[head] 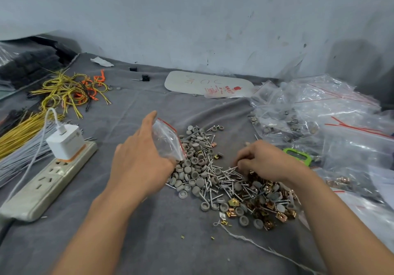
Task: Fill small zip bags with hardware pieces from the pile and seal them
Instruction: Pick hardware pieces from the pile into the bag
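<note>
Holding item one, your left hand [140,159] grips a small clear zip bag [167,140] just above the left edge of the pile [223,181], forefinger straight along the bag's far side, thumb and other fingers closed on its near end. The bag's long axis runs from near you to far, leaning left at the top; its red zip edge faces right, toward the pile. Item two, your right hand [268,161], sits on the pile's right half, fingers curled down and pinching silver screws [231,169]; the fingertips are partly hidden. Pile contents: grey round caps, screws, brass-coloured clips, all on grey cloth [149,221]. Adjacent stock: heap of clear bags [319,112] right, power strip [49,176] with white charger [66,141] left, yellow wires [70,91] beyond.
</note>
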The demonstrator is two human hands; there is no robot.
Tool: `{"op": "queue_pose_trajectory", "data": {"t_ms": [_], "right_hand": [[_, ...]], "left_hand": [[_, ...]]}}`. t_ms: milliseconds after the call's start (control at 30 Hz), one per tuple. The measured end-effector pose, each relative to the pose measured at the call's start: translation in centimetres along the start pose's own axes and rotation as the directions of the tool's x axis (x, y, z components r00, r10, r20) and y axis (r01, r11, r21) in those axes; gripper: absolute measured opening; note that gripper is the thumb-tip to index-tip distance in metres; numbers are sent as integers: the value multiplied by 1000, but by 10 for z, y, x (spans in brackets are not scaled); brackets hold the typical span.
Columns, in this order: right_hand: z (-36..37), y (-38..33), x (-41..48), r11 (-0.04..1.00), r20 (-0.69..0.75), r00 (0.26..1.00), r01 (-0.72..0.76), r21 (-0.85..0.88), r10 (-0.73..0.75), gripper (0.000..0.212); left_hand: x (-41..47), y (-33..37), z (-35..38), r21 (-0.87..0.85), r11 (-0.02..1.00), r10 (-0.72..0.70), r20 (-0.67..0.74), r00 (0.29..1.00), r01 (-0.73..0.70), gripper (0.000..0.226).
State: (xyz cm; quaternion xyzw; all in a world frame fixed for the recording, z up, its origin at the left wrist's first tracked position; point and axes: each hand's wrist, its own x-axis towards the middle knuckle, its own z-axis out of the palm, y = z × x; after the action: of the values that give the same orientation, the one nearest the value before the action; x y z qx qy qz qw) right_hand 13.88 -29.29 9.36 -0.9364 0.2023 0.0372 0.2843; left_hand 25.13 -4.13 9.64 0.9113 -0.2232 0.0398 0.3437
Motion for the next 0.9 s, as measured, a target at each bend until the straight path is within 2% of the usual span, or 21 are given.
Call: {"op": "queue_pose_trajectory", "data": {"t_ms": [167,300,400,533,733,900], "right_hand": [[-3,7,-3,947,-102,994,-1,320,36,31],[0,4,-12,780,-149,988,64,623,37,24],[2,-2,-21,687,-212,977,127,715,39,18],[7,-11,-37,681,-322,947,233,694,5,26],[28,-38,-42,812,-453,892,266,519,-2,30],[43,-55,-30,842,-392,919,246,479,-45,17]], "left_hand": [[2,4,9,40,999,31,14,999,-32,99],[0,12,17,73,995,65,33,997,-67,102],[-3,19,24,109,988,95,92,991,-105,109],[-9,29,33,18,992,114,248,962,-122,121],[-14,36,37,-26,978,203,333,921,-206,124],[-13,36,36,-140,962,270,342,900,-236,120]]}}
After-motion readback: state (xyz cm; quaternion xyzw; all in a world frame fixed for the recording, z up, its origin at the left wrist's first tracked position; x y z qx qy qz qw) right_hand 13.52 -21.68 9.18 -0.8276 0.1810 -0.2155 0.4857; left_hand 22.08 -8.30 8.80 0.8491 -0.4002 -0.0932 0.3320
